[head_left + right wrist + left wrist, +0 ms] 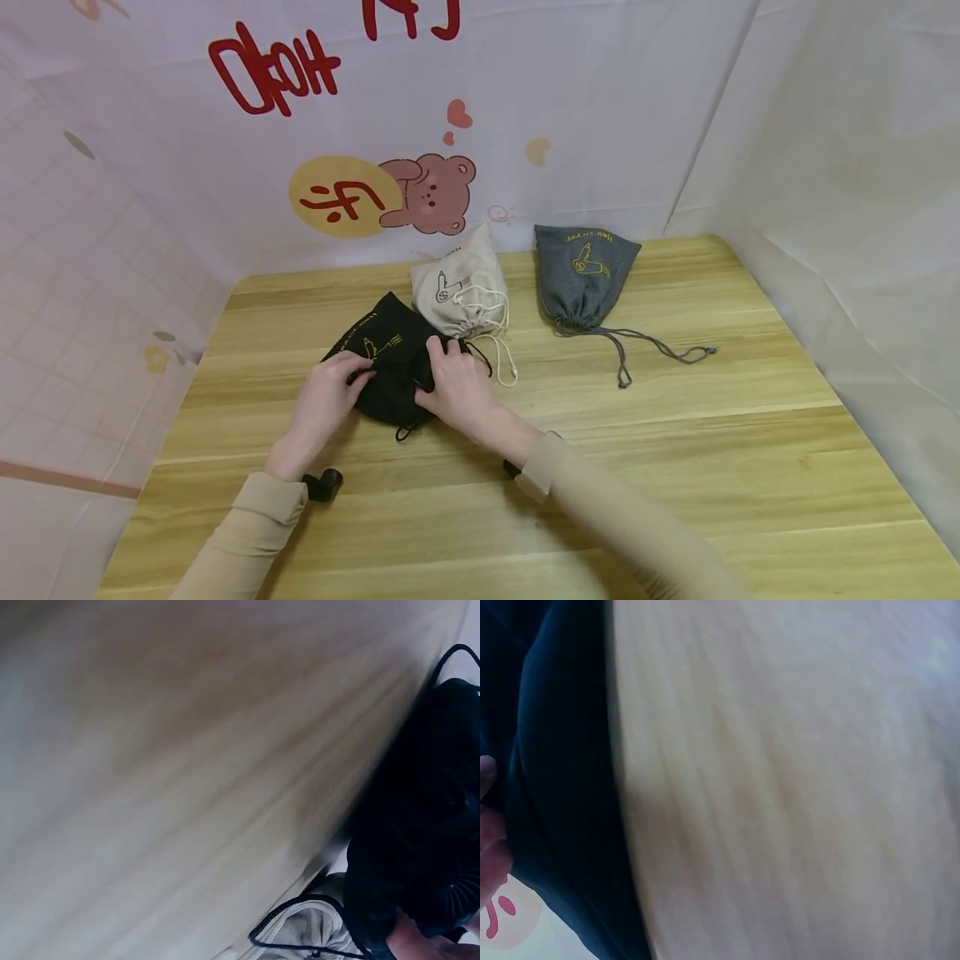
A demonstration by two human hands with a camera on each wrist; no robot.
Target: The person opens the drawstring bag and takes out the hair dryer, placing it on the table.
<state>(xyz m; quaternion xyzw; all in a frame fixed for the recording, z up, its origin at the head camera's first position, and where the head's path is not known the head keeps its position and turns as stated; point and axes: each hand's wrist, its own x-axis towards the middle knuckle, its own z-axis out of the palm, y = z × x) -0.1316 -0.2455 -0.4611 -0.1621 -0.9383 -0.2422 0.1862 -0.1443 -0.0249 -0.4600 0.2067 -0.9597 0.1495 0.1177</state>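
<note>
Beige sleeves (615,496) extend over the wood-grain table (750,467) to a black drawstring bag (388,392) — soft, creased cloth with a yellow hair-dryer print (384,345) and thin black cord (404,433). The bag lies on the table beside a pale bag (457,292); the left hand (327,398) pinches its cloth — the right hand's (463,390) fingers and thumb clamp its opposite side.
</note>
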